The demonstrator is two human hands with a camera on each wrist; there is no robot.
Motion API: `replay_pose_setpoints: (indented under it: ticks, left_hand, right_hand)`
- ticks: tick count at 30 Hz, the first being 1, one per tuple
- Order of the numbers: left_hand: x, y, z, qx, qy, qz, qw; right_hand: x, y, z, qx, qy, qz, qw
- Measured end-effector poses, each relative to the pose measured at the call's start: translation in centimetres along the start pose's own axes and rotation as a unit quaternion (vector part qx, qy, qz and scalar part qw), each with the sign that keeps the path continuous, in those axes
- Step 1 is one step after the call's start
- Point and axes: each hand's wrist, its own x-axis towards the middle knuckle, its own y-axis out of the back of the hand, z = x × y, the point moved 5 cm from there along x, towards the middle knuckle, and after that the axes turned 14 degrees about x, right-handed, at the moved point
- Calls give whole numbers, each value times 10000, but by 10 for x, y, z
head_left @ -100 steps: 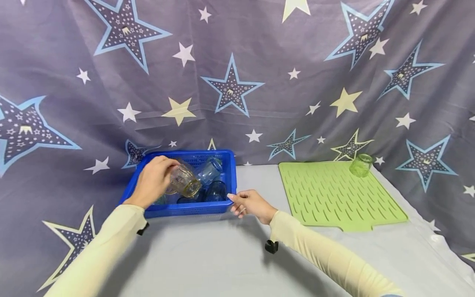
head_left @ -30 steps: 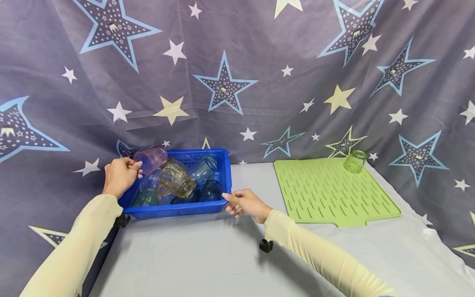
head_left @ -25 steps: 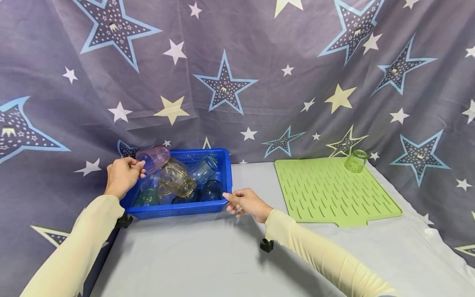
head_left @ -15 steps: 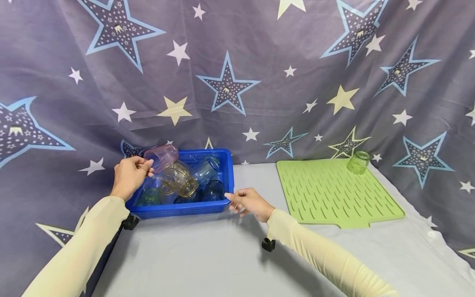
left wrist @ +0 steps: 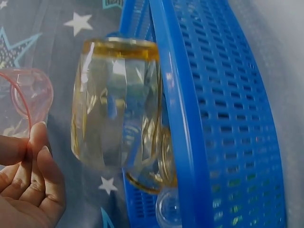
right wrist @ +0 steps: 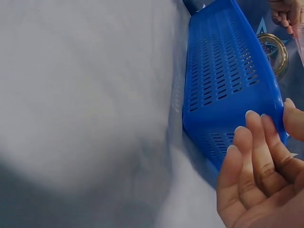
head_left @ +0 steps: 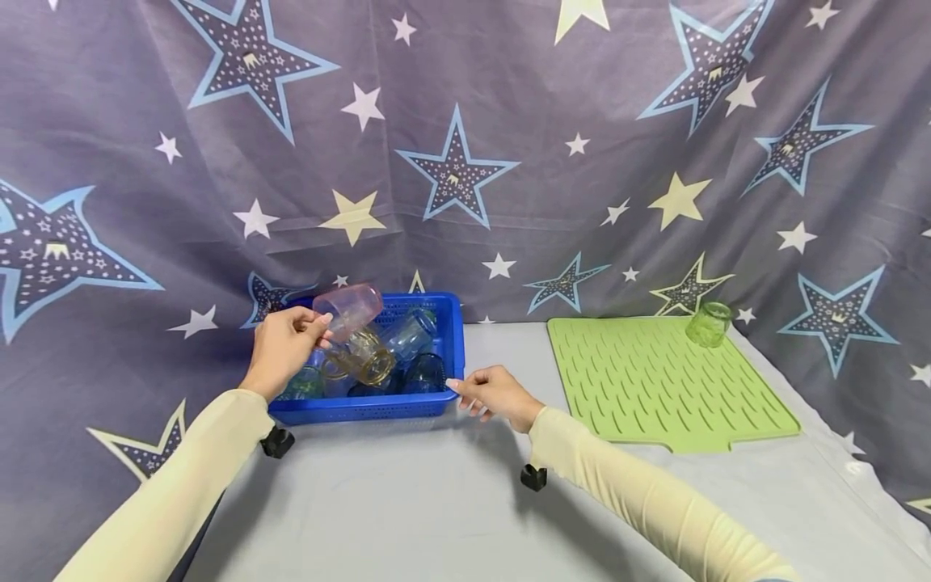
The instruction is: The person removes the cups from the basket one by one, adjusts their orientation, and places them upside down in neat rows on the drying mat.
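Observation:
My left hand (head_left: 287, 343) pinches a clear pink cup (head_left: 352, 305) by its rim. The cup is tipped on its side above the left part of a blue perforated basket (head_left: 364, 410). Thumb over the rim and fingers against the outer wall, my right hand (head_left: 498, 396) grips the basket's front right corner. Inside lie an amber glass (left wrist: 114, 99), a light blue glass (head_left: 410, 333), a dark blue glass (head_left: 425, 376) and a green glass (head_left: 305, 384). Some glassware is partly hidden beneath the amber one.
To the right, a green drying mat (head_left: 669, 380) lies flat on the white-covered table (head_left: 407, 501). A green glass (head_left: 708, 326) stands at its far right corner. A star-patterned curtain (head_left: 465, 267) hangs right behind the basket and mat.
Earlier my left hand was at the amber glass, which now lies in the basket. It then took the pink cup at the left and has carried it rightward. My right hand stays at the corner.

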Motion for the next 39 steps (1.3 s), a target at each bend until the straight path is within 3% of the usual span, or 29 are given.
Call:
replay_pose_setpoints:
  ticks: [6, 14, 19, 23, 26, 30, 32, 35, 39]
  left_hand:
    - [-4, -9, 13, -247, -219, -68, 9994]
    - [-17, -25, 38, -482, -563, -423, 9964]
    - [-24, -31, 54, -676, -735, -449, 9940]
    - [-29, -36, 65, -681, -888, -474, 9926]
    - [-34, -41, 73, -699, -1037, -473, 9910]
    - [-42, -50, 84, -591, -1327, -359, 9887]
    - [-46, -55, 89, -497, -1466, -317, 9874]
    - [-51, -63, 96, -460, -1583, -316, 9858]
    - [-54, -71, 103, -540, -1729, -296, 9830]
  right_hand:
    - [0, 1, 1, -37, 85, 117, 9999]
    - [-1, 4, 3, 180, 196, 527, 9983]
    - [-2, 11, -3, 169, 624, 1150, 9913]
    - [-6, 14, -15, 784, 1113, 1438, 9802]
    - [-7, 9, -25, 1480, 1245, 867, 9773]
    - [-11, -4, -34, 2163, 824, -344, 9722]
    - [-14, -9, -35, 2395, 641, -731, 9660]
    - [-17, -14, -36, 2771, 466, -971, 9548]
    - [-19, -16, -32, 3214, 360, -976, 9412]
